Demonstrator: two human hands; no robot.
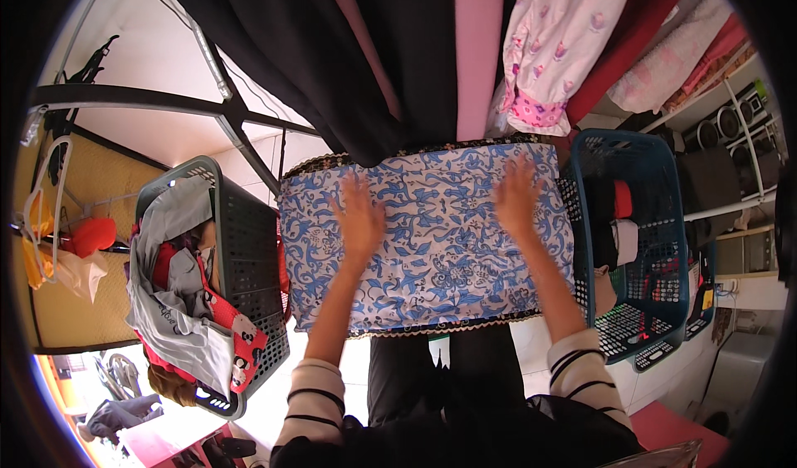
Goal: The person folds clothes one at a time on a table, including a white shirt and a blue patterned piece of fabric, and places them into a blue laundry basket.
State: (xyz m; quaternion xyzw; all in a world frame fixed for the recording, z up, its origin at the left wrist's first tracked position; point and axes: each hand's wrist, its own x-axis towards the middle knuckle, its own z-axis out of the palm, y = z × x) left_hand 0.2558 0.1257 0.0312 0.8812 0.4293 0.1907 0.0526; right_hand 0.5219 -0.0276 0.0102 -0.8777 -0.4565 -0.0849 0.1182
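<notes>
A blue-and-white patterned cloth (440, 244) lies spread flat over a rectangular surface in front of me, with a dark, trimmed edge showing along its front and back. My left hand (359, 215) rests on its left part, palm down with the fingers spread. On the right part lies my right hand (516, 198), also flat with the fingers apart and slightly blurred. Neither hand holds anything. What supports the cloth is mostly hidden beneath it.
A dark plastic basket (257, 277) heaped with clothes stands at the left. On the right is a blue-green basket (591, 244) with a few garments inside. Hanging clothes (423, 45) reach down to the cloth's far edge. A shelf rack (751, 144) is at the far right.
</notes>
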